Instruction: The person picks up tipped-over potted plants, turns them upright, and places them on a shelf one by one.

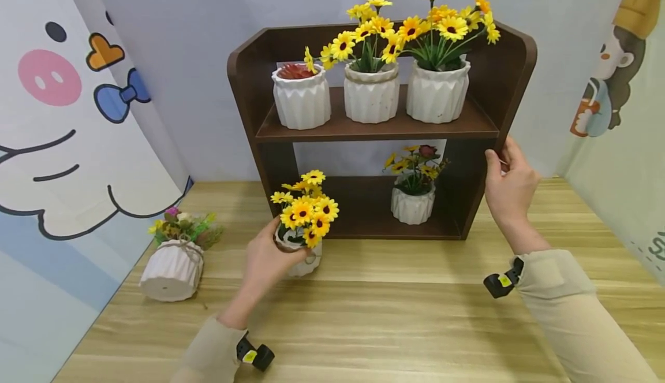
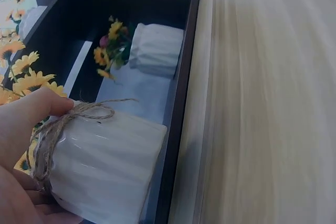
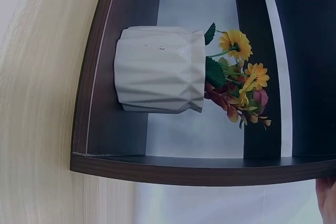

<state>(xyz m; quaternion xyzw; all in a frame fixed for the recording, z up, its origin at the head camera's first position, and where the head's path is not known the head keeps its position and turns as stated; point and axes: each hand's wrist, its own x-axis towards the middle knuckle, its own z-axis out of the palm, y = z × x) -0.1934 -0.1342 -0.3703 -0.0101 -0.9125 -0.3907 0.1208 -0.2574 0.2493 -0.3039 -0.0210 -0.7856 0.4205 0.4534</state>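
Note:
My left hand [image 1: 266, 259] grips a white ribbed flower pot [image 2: 113, 163] around its neck, where twine is tied in a bow. Yellow daisy-like flowers [image 1: 306, 209] rise from this pot, held in front of the lower left of a dark brown two-tier shelf [image 1: 379, 134]. At the shelf's right side panel, my right hand [image 1: 511, 183] holds on, thumb on the front edge and fingers partly hidden behind. Inside the lower tier, toward the right, stands a white pot [image 3: 157, 69] with yellow flowers and a dark red bloom.
On the upper tier stand a white pot with a red succulent [image 1: 301, 100] and two pots of yellow flowers, a middle one [image 1: 371, 97] and a right one [image 1: 436, 94]. A twine-tied pot [image 1: 174, 270] with mixed flowers lies tipped on the wooden table [image 1: 374, 319] at left.

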